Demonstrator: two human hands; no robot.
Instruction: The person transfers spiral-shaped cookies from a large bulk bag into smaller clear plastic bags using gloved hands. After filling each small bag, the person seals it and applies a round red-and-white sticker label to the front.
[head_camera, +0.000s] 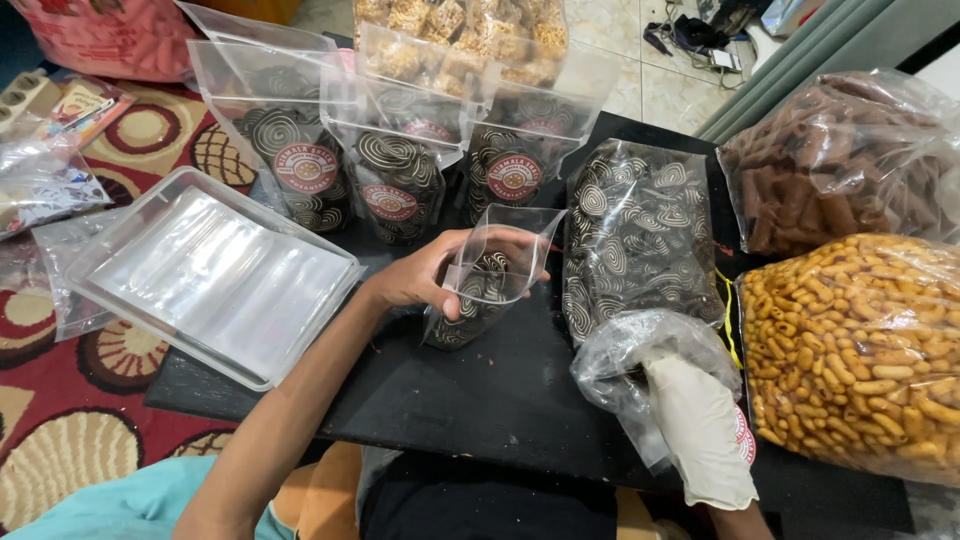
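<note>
Over the black desk (480, 390), left hand (420, 280) grips a part-filled pouch (485, 285); gloved right hand (700, 430), buried in the bulk bag (640, 250), grip hidden.

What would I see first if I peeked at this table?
Probably the swirly black-and-white snacks: a big clear bag of them lies in the middle of the black board, and three filled pouches stand behind it. The left hand holds open a small, partly filled pouch, while the right hand, in a white glove, reaches into the big bag's mouth. At the right edge sits a bright bag of golden-orange snacks.
</note>
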